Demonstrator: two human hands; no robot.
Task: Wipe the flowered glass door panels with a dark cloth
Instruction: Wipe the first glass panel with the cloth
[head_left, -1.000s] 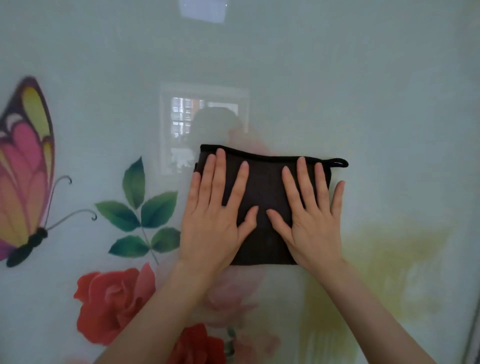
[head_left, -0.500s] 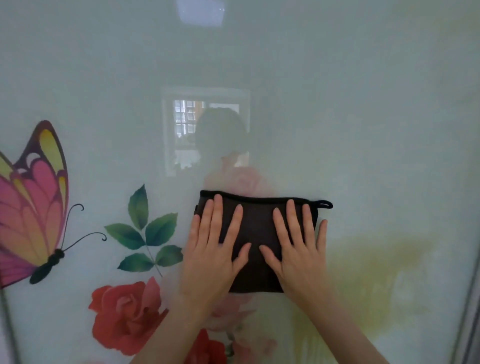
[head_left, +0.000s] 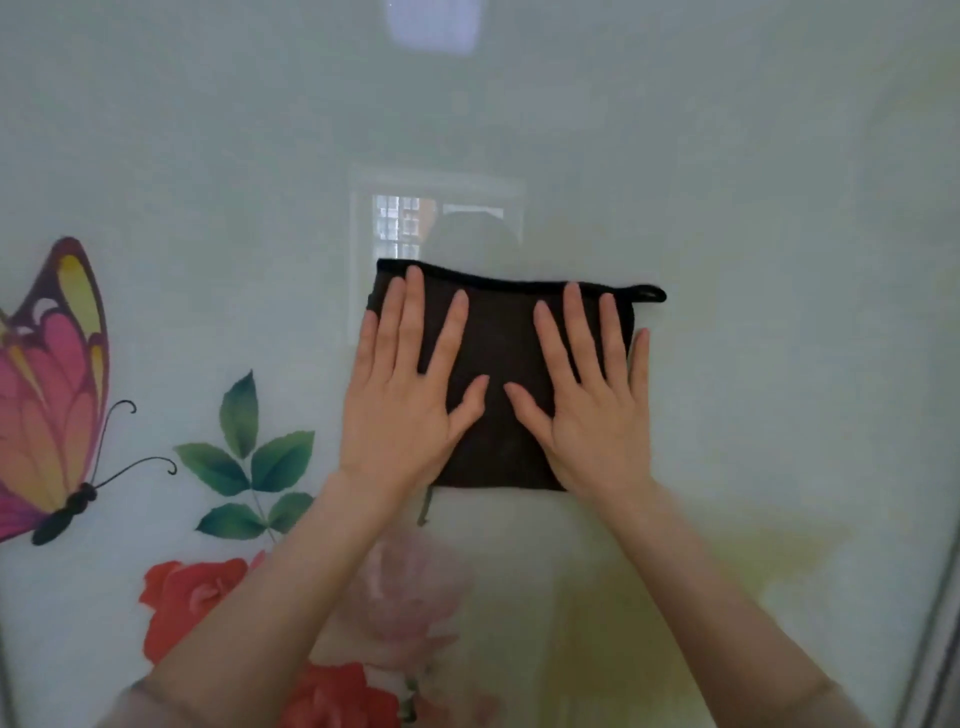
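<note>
Cloth (head_left: 496, 353) is pressed flat against the glass door panel (head_left: 727, 208), folded into a rectangle about mid-pane, right of the painted leaves (head_left: 249, 457) and butterfly (head_left: 52, 395). It's pinned there by the left hand (head_left: 405, 415) and right hand (head_left: 592, 421), fingers (head_left: 414, 312) straight and spread wide, nothing curled round it. So tbh it's only held by palm pressure. If that's eased on one side, the cloth could be bunched up or dropped, and streaks would probably be left. The loop (head_left: 649, 294) at the top right corner isn't covered, so it could get dragged across the glass.

Dark brown cloth (head_left: 501, 384); pale green glass panel (head_left: 753, 218), pink-yellow butterfly (head_left: 49, 395), red roses (head_left: 182, 597).
</note>
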